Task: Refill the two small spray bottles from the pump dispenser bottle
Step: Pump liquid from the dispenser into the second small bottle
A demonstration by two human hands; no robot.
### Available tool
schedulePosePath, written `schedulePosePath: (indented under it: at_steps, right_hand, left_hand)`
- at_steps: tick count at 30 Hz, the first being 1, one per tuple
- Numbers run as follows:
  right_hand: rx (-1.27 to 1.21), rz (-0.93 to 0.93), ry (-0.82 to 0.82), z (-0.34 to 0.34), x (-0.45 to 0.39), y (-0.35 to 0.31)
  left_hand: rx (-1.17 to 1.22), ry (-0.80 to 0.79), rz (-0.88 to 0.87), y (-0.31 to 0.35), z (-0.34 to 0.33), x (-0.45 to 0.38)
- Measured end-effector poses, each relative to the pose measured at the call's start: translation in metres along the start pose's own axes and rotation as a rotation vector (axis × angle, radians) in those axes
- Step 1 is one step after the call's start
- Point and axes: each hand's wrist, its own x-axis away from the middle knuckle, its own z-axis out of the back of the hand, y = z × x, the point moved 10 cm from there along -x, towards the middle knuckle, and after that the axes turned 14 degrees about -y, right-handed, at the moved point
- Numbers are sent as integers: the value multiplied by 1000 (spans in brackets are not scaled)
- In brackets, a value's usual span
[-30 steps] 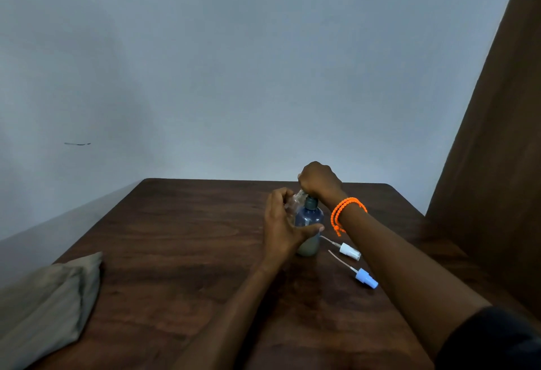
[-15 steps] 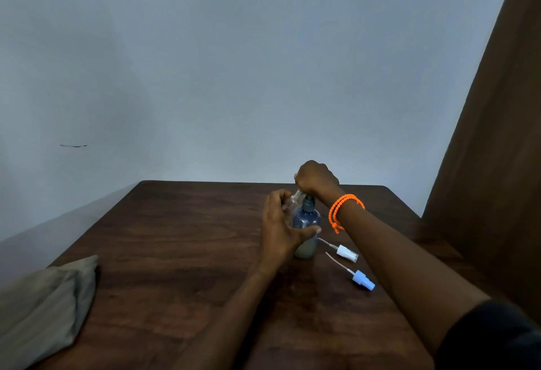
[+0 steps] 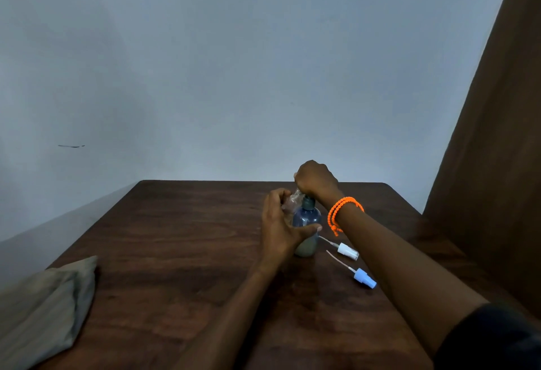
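A blue-grey pump dispenser bottle [image 3: 307,219] stands upright near the middle of the brown table [image 3: 181,252]. My right hand [image 3: 316,181], with an orange bracelet at its wrist, is closed over the pump head on top. My left hand [image 3: 278,223] holds a small clear spray bottle [image 3: 292,201] tilted against the pump's spout, thumb resting on the dispenser's body. Two removed spray tops lie to the right of the dispenser: a white one [image 3: 347,250] and a blue one [image 3: 364,279], each with a thin dip tube. The second small bottle is hidden.
A folded beige cloth [image 3: 44,305] lies at the table's near left corner. A pale wall rises behind the table and a brown curtain [image 3: 497,150] hangs at the right.
Both hands stay on the dispenser and the small bottle; only the camera view shifted slightly, and the right hand sits a touch lower on the pump.
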Motion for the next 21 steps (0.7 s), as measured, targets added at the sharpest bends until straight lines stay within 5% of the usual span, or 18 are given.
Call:
schedulePosePath:
  at_steps: [21]
  right_hand:
    - [-8, -2, 3, -2, 1, 2]
  left_hand:
    - [3, -11, 0, 1, 1, 2]
